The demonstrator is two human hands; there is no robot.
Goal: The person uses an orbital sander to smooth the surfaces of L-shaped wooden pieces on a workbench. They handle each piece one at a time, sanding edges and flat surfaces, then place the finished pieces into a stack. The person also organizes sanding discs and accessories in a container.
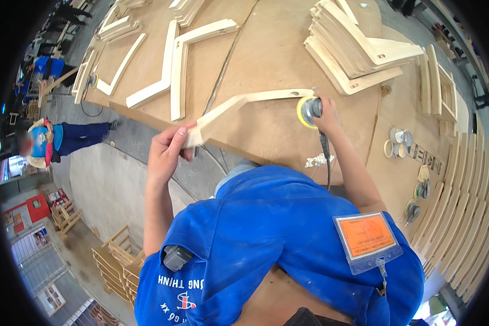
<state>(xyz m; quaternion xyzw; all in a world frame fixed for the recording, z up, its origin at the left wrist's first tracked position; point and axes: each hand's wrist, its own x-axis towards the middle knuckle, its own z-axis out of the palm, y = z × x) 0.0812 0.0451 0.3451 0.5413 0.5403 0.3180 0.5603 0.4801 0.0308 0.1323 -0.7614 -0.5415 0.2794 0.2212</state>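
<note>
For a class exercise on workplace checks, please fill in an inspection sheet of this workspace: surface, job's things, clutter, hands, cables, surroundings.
Surface: brown table with a dark seam across it.
Job's things: bent wooden piece; round sander with a yellow pad beside its far end, contact uncertain.
Clutter: white scraps near the front edge; stacked wooden parts at the far right.
Hands: left hand grips the piece's near end; right hand holds the sander.
Cables: black cord runs from the sander toward the wearer.
Surroundings: another person stands at left; wooden frames are stacked at lower left.
</note>
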